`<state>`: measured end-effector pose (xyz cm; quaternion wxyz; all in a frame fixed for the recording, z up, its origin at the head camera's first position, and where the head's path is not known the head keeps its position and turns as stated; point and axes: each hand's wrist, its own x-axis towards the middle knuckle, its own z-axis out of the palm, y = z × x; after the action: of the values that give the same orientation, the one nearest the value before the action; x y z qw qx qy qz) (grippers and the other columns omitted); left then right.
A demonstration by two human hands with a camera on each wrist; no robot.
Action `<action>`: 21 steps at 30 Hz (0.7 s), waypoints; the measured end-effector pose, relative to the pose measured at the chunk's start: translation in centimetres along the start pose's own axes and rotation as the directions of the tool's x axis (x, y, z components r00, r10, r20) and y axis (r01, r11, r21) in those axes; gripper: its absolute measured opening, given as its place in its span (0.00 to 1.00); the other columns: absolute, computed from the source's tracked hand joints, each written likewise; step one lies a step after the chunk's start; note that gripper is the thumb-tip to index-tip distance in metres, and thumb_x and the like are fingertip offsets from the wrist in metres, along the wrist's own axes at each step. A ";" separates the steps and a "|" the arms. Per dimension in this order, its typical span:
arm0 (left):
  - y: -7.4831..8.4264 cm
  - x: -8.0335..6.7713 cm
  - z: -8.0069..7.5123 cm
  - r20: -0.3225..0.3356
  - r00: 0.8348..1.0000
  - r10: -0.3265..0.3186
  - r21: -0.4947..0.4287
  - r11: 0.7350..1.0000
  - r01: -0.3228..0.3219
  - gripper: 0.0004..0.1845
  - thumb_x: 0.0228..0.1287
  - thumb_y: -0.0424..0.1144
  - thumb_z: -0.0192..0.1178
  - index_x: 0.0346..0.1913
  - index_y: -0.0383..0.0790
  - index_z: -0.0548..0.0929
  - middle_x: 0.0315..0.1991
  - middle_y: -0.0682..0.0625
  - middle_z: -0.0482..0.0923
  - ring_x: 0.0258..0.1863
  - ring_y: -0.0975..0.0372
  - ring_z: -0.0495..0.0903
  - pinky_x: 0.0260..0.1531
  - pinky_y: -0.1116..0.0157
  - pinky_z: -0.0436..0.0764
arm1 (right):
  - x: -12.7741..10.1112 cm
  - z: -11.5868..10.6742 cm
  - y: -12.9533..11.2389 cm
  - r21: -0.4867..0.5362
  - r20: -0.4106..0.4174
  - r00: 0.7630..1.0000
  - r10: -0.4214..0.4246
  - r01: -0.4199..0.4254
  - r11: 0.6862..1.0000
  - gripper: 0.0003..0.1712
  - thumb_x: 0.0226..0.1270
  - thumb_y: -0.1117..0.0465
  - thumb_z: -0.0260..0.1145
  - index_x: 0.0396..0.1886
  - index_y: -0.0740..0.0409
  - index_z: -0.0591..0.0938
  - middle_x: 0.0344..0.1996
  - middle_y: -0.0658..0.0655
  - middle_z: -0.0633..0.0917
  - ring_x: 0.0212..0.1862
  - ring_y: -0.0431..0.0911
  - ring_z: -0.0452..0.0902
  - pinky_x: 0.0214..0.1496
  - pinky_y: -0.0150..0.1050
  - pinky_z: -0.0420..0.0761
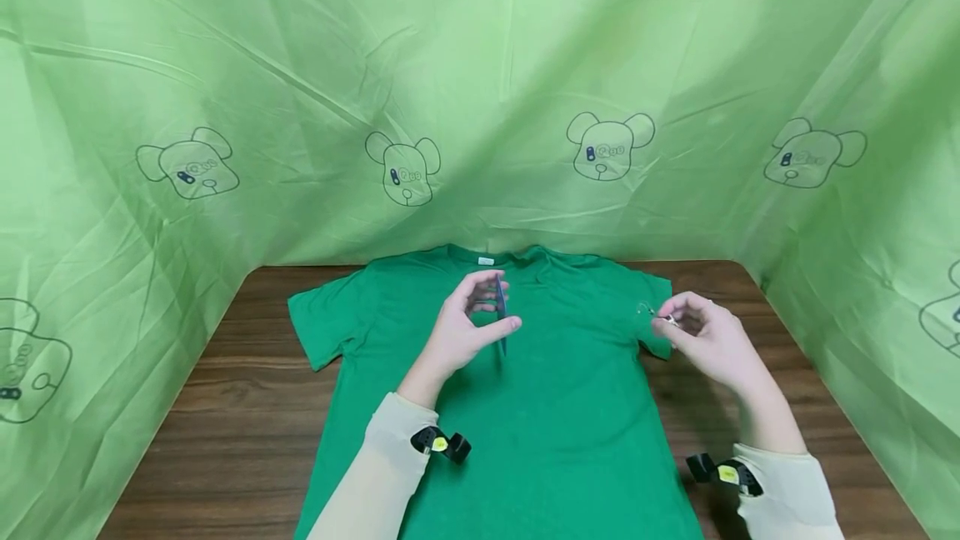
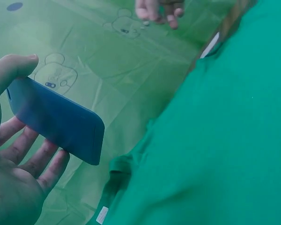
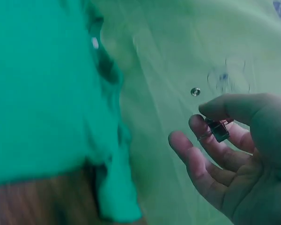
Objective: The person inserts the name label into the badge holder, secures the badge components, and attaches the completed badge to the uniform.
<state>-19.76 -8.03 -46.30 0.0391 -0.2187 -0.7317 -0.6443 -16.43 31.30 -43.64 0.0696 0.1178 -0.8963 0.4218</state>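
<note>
Two hands hover over a green T-shirt (image 1: 555, 407): left hand (image 1: 461, 332) pinches a blue card (image 1: 500, 311) above its chest, right hand (image 1: 705, 336) pinches a small metal clip (image 1: 670, 320) beside its sleeve edge.

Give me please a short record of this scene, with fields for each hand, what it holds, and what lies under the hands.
left hand: the left hand holds a flat blue card between thumb and fingers
right hand: the right hand pinches a small metal clip between thumb and fingers
garment: a green T-shirt lies spread flat, collar away from the person
surface: a dark wooden table
surround: a green sheet with bear drawings
</note>
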 end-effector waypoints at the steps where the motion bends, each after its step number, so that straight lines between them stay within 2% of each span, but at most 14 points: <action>1: 0.0 0.0 0.0 0.002 1.000 0.001 -0.003 1.000 -0.001 0.35 0.66 0.35 0.78 0.74 0.45 0.77 0.65 0.49 0.83 0.63 0.55 0.83 0.65 0.48 0.81 | -0.1 -0.3 0.7 0.027 0.000 1.000 0.017 -0.017 0.999 0.07 0.79 0.61 0.73 0.48 0.58 0.84 0.36 0.56 0.89 0.34 0.44 0.85 0.34 0.34 0.82; 5: 0.1 0.1 0.0 0.011 1.000 0.003 -0.011 1.000 -0.003 0.35 0.66 0.34 0.78 0.74 0.45 0.77 0.66 0.48 0.83 0.63 0.53 0.83 0.65 0.46 0.81 | -0.4 -1.3 2.9 0.187 -0.006 0.996 0.086 -0.084 0.979 0.11 0.79 0.64 0.73 0.48 0.67 0.82 0.38 0.58 0.90 0.37 0.42 0.89 0.38 0.35 0.87; 7: 0.2 0.2 0.1 0.016 1.000 0.007 -0.011 1.000 -0.006 0.36 0.66 0.35 0.78 0.75 0.45 0.77 0.66 0.48 0.83 0.64 0.53 0.83 0.65 0.46 0.81 | -0.6 -1.8 3.9 0.209 -0.001 0.992 0.124 -0.121 0.970 0.13 0.79 0.62 0.73 0.49 0.69 0.81 0.39 0.57 0.91 0.39 0.41 0.90 0.39 0.36 0.88; 11: 0.3 0.3 0.1 0.014 1.000 0.014 -0.013 1.000 -0.014 0.36 0.66 0.34 0.79 0.75 0.46 0.77 0.65 0.48 0.83 0.63 0.54 0.83 0.65 0.45 0.81 | -1.0 -2.8 5.4 0.135 0.041 0.989 0.144 -0.148 0.980 0.14 0.80 0.60 0.73 0.49 0.68 0.82 0.40 0.61 0.92 0.41 0.44 0.90 0.40 0.38 0.88; 17: 0.2 0.1 0.1 0.015 1.000 0.000 -0.015 1.000 0.000 0.36 0.66 0.34 0.79 0.75 0.46 0.77 0.66 0.49 0.83 0.63 0.55 0.83 0.65 0.48 0.81 | -1.8 -4.1 7.4 -0.019 0.090 0.981 0.172 -0.171 0.985 0.11 0.77 0.57 0.76 0.46 0.61 0.86 0.35 0.59 0.90 0.34 0.49 0.86 0.37 0.38 0.83; 21: 0.0 0.0 0.0 0.016 1.000 -0.010 -0.013 1.000 0.010 0.36 0.66 0.34 0.79 0.75 0.46 0.76 0.66 0.49 0.83 0.64 0.52 0.82 0.65 0.50 0.82 | -1.9 -3.9 8.8 0.011 0.128 0.970 0.208 -0.212 0.977 0.11 0.74 0.58 0.78 0.45 0.61 0.88 0.33 0.59 0.89 0.31 0.52 0.84 0.35 0.40 0.81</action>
<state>-19.72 -8.07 -46.26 0.0286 -0.2207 -0.7290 -0.6473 -16.85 40.09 -48.13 -0.0337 0.0495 -0.9011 0.4295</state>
